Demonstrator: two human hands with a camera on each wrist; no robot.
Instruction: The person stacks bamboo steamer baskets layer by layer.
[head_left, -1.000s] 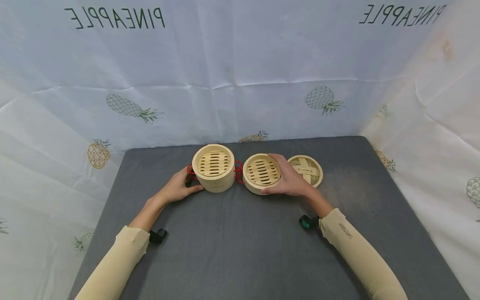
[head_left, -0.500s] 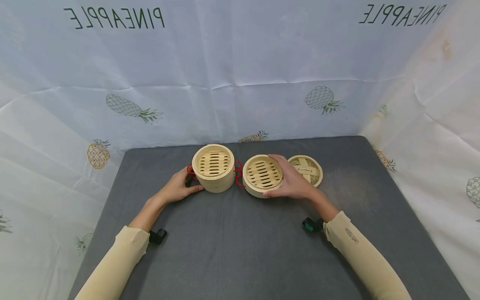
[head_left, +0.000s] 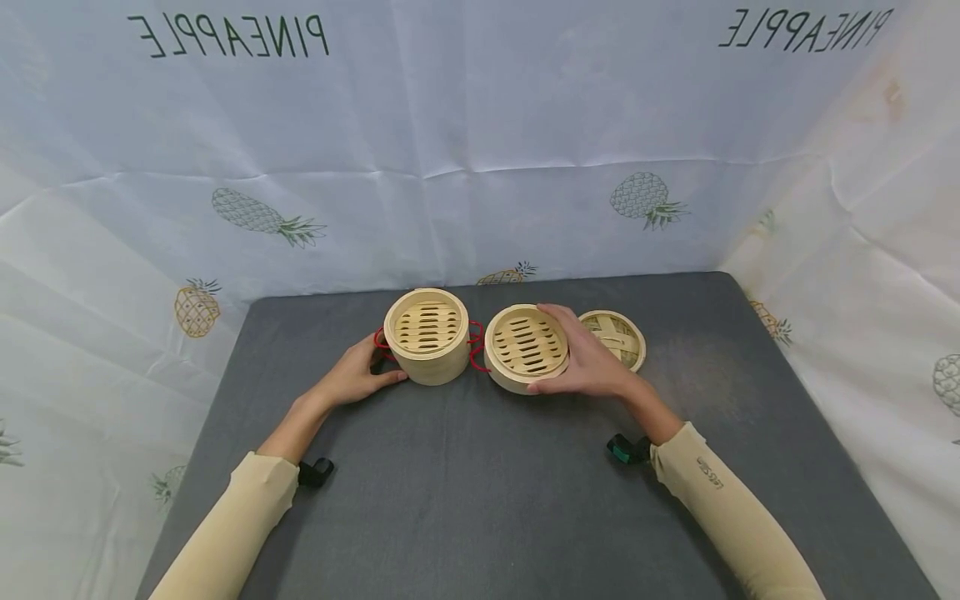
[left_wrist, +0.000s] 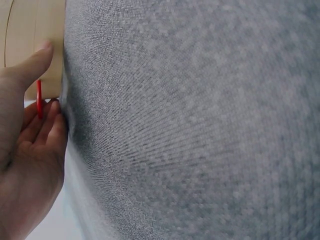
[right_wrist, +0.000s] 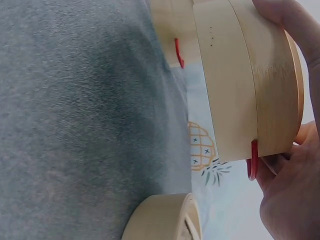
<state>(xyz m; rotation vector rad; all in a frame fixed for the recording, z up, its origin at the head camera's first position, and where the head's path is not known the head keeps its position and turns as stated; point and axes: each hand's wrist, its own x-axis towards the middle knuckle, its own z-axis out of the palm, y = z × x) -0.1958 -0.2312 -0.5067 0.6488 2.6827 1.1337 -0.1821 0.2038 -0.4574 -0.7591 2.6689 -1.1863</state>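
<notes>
In the head view a tall bamboo steamer [head_left: 431, 362] with a slatted top stands near the table's back edge. My left hand [head_left: 358, 372] holds it low on its left side, thumb in front; the left wrist view has this thumb on the bamboo wall and a red handle [left_wrist: 39, 99] by the fingers. My right hand [head_left: 587, 357] grips a shorter bamboo steamer basket [head_left: 525, 346] by its right rim. The right wrist view has this basket raised off the table, slightly tilted, with a red handle [right_wrist: 253, 160] near my fingers. The basket's right edge is partly hidden by my hand.
A round woven bamboo lid [head_left: 628, 342] lies on the dark grey table [head_left: 465, 492] behind my right hand. Red handles [head_left: 477, 335] stick out between the two steamers. A white pineapple-print cloth [head_left: 465, 217] hangs behind the table.
My right hand has lifted the shorter basket a little and shifted slightly to the right, so it looks larger. The left hand and the tall steamer stay put.
</notes>
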